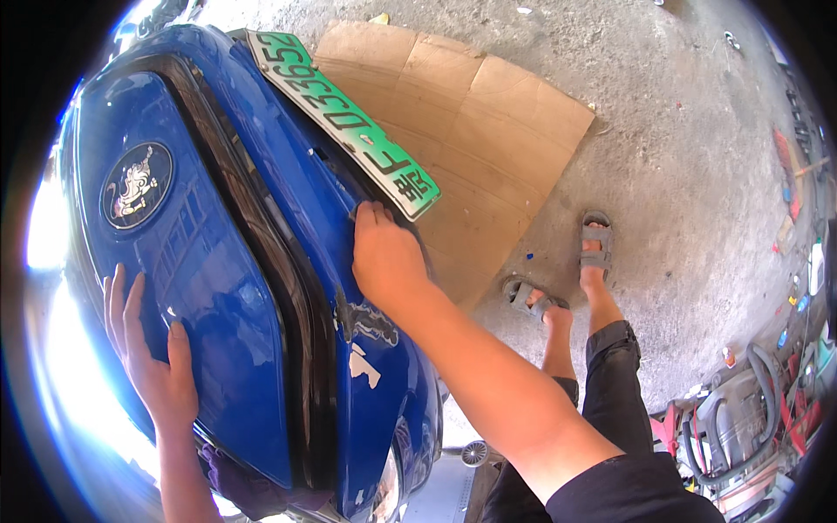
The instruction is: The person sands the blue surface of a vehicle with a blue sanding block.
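A glossy blue vehicle front fills the left side, with a hood (209,305) that bears a dark oval emblem (138,186). My left hand (157,370) rests flat on that hood, fingers spread, below the emblem. My right hand (384,261) is closed at the blue bumper (314,209), beside the lower end of a green and white licence plate (349,126). Its fingertips are bent against the bumper's edge, and what they grip, if anything, is hidden. Just below my right wrist, the bumper has a scraped dark patch (370,322) and a white chipped spot (364,366).
A flattened cardboard sheet (497,139) lies on the rough concrete floor (680,166) beyond the plate. My sandalled feet (596,240) stand past its corner. Hoses (741,427), bottles and mixed parts crowd the right edge. A purple cloth (248,484) is tucked under the hood's near edge.
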Available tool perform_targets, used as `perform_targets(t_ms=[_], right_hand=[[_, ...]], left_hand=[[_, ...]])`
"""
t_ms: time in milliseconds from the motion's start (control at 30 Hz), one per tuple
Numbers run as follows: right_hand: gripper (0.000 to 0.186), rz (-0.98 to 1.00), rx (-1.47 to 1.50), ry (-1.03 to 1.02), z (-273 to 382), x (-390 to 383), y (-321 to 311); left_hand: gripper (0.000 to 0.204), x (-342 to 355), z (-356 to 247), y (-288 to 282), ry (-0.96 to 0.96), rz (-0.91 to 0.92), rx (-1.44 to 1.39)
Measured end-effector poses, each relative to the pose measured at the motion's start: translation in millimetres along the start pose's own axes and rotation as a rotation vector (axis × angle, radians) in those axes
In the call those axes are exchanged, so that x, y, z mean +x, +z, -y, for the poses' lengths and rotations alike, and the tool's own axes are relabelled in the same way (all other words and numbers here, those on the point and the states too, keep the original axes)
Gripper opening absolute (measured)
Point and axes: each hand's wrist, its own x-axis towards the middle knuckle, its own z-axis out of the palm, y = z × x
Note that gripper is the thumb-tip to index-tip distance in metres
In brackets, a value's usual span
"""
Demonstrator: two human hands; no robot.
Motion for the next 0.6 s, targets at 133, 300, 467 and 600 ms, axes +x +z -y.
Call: perform_targets(t_ms=[133, 300, 467, 600], right_hand=[[0.040, -0.071, -0.044, -0.034, 2, -6, 9], [0.038, -0.048, 0.001, -0.061, 0, 0, 6], [0.035, 0.034, 0.048, -0.018, 6, 12, 6], [0.032, -0.213, -0.020, -0.097, 3, -5, 14]], left_hand=[[0.051, -3, 3, -2, 0.013, -0.007, 0.004], [0.052, -2, 2, 0, 0.005, -0.007, -0.018], [0.052, -4, 6, 0, 0.004, -0.008, 0.014], [0.052, -3, 3, -1, 0.019, -0.012, 0.001]])
